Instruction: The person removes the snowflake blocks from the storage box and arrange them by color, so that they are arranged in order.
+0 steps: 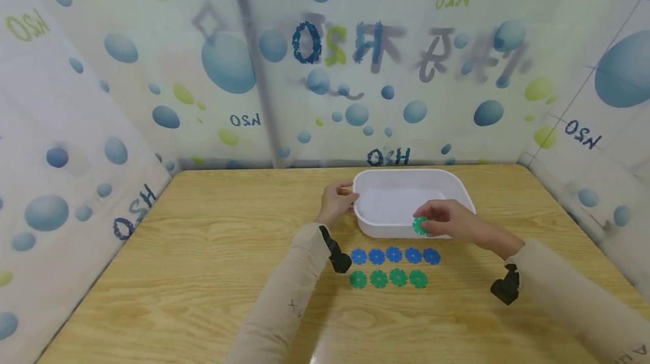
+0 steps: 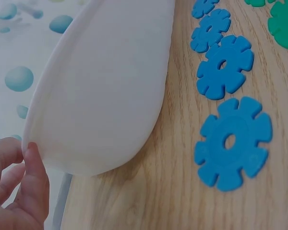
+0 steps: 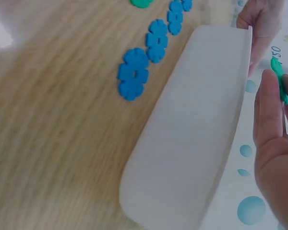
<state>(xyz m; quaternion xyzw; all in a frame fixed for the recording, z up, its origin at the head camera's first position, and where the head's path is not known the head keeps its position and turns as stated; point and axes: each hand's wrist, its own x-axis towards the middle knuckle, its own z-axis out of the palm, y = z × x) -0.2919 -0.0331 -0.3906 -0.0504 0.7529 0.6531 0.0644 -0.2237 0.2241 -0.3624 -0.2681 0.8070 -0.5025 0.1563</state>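
Observation:
My right hand [image 1: 453, 220] pinches a green notched plastic disc [image 1: 419, 225] between thumb and fingers, over the near rim of a white plastic basin [image 1: 378, 230]. In the right wrist view that disc [image 3: 280, 81] appears nearly edge-on. At the basin's left end, my left hand [image 1: 336, 204] grips the rim; its thumb and fingers meet on either side of the edge in the left wrist view. In front of the basin lie a row of several blue notched discs [image 1: 394, 254] and, nearer to me, a row of several green ones [image 1: 398, 277].
All of this stands on a wood-grain table [image 1: 203, 262]. A pale curtain [image 1: 325, 99] printed with blue and green dots hangs behind the table's far edge, with similar panels along both sides. A dark wrist camera [image 1: 337, 257] sits close to the left end of the blue row.

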